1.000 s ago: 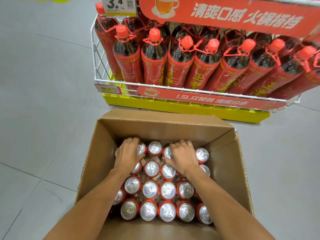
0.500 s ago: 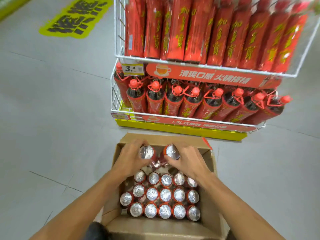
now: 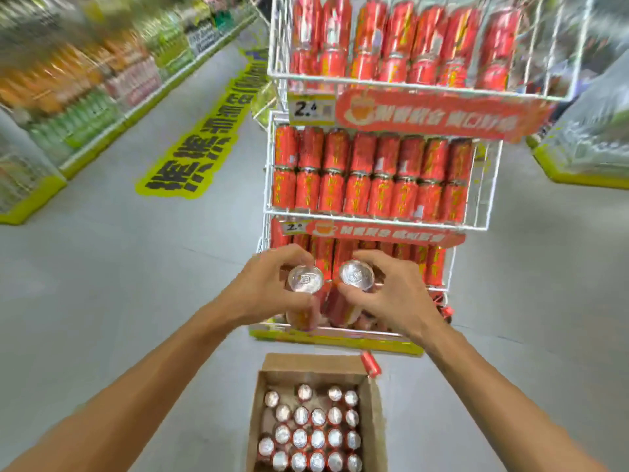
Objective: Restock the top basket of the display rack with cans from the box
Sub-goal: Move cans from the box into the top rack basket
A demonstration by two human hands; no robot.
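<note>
Holding one can per hand, you stand facing the display rack (image 3: 269,185). Your left hand (image 3: 269,289) is wrapped around the left can (image 3: 305,279), with the fingers curled round its body and the silver top up. Your right hand (image 3: 394,294) is clamped on the right can (image 3: 356,274) the same way. The hands are close together and the two cans sit side by side; whether they touch I can't tell. Both are raised in front of the rack's lower basket, well below the top basket (image 3: 279,76).

The top basket already carries red cans along its front. The middle basket holds two stacked rows of red cans (image 3: 371,175). A yellow price tag (image 3: 308,109) and a red banner (image 3: 432,120) hang under the top basket's front rim.

The cardboard box (image 3: 376,424) is open on the floor (image 3: 102,267) just in front of the rack's yellow base. The boxed cans (image 3: 316,436) stand upright in rows, with gaps in the row nearest the rack.

A yellow floor sticker (image 3: 204,137) lies left of the rack. Left of it are blurred store shelves (image 3: 85,73); their stock is unreadable.
</note>
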